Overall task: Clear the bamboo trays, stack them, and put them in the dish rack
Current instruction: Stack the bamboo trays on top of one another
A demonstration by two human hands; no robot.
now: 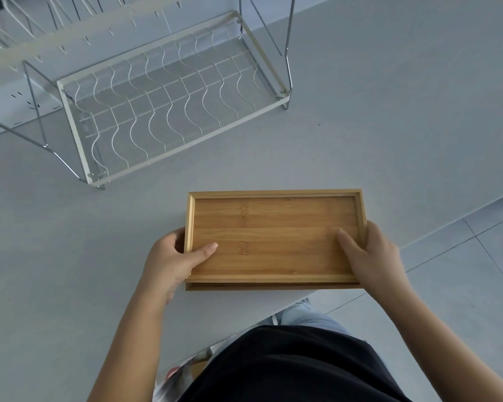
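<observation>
Below, the lower tray [273,286] shows only an edge under the top tray [273,236].

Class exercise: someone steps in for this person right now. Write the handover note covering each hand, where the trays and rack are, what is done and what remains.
Left hand: grips the left end of the stacked bamboo trays, thumb on the top tray's floor.
Right hand: grips the right end, thumb likewise inside.
Trays: empty and stacked, the lower one's edge showing beneath the top one, at the near edge of the grey counter.
Dish rack: further back and to the left, its lower shelf empty.
Done: clearing and stacking.
Left: carry the stack to the rack and set it in.
</observation>
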